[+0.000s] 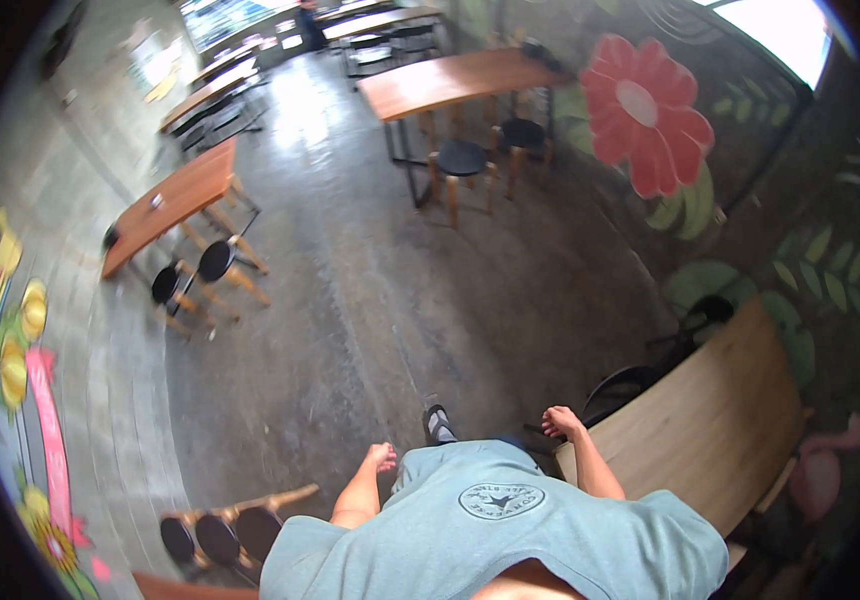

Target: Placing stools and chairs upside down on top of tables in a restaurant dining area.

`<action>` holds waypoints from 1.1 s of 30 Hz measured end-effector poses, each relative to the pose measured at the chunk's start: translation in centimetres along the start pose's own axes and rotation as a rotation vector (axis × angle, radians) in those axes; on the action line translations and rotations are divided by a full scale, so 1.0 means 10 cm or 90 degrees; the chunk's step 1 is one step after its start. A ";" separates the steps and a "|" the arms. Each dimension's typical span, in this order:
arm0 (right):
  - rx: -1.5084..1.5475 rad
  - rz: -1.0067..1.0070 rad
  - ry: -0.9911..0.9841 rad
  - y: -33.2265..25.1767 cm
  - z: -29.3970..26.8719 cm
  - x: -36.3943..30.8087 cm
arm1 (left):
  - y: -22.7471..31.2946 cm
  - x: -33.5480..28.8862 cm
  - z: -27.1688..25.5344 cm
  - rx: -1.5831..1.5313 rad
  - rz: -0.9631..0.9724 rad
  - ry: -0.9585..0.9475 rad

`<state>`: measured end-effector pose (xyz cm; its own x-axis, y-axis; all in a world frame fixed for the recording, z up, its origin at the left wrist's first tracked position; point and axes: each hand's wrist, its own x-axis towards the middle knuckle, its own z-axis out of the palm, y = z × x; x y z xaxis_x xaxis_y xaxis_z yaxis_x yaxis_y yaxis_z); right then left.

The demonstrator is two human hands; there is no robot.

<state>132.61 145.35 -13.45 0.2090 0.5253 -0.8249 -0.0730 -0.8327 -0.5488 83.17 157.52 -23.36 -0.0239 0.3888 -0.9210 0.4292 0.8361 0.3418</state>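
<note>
My left hand (382,457) hangs beside my left hip with its fingers loosely curled; nothing shows in it. On the other side, my right hand (558,421) is also loosely curled and seems to hold nothing. It is nearest to the corner of a light wooden table (695,405) and a black chair (622,392) tucked against that table. One foot in a dark shoe (438,424) is stretched forward on the grey concrete floor (360,330).
Ahead on the left stands a reddish wooden table (175,205) with black-seated stools (218,261). Another wooden table (460,80) with stools (462,158) is ahead on the right. More round-seated stools (220,538) are behind at left. A painted wall (740,150) runs along the right.
</note>
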 end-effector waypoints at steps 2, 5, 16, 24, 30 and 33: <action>0.052 0.038 0.041 0.01 -0.01 0.16 | 0.77 0.29 -0.15 0.058 0.054 0.014; 0.120 0.109 0.085 0.14 0.01 0.32 | 1.86 0.54 -0.08 0.137 0.113 0.012; 0.194 0.212 0.061 0.44 -0.10 1.54 | 4.54 0.98 1.49 0.386 0.123 -0.166; 0.290 0.187 0.091 -1.34 -1.98 2.58 | 5.87 1.36 2.08 0.365 0.080 -0.110; 0.294 -0.006 0.200 -3.15 -3.53 3.22 | 6.83 1.58 2.59 0.339 0.117 -0.102; 0.297 -0.081 0.207 -3.82 -3.86 3.47 | 7.18 1.69 2.84 0.318 0.105 -0.100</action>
<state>180.33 188.61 -15.92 0.5270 0.4739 -0.7054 -0.4342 -0.5634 -0.7029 139.25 213.12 -19.64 0.1995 0.4047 -0.8924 0.7929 0.4684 0.3897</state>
